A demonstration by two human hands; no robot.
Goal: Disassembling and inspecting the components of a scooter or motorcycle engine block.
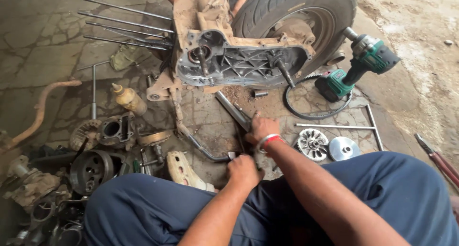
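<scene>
— Metal bar (233,113), the long grey one: where does it lie?

— On the cracked concrete floor (38,40), slanting down from below the engine crankcase (239,59) toward the person's knees. Its near end goes under the right hand (262,129), so that end is hidden.

— What is that hand doing?

— It rests on the bar, fingers curled down over it. A red and white band sits on the wrist. Whether the fingers close fully around the bar I cannot tell.

— And the left hand (244,170)?

— Clenched in a fist around something dark and thin, just beside the end of a bent chrome tube (205,153). What it grips is mostly covered by the fingers.

— Anything else nearby?

— A drive belt (306,113) loops under a green cordless impact wrench (363,67). A finned pulley (312,144) and a smooth round plate (343,148) lie right of the hands. The rear wheel (296,12) is cut off by the top edge, as are another person's arms behind the engine.
</scene>
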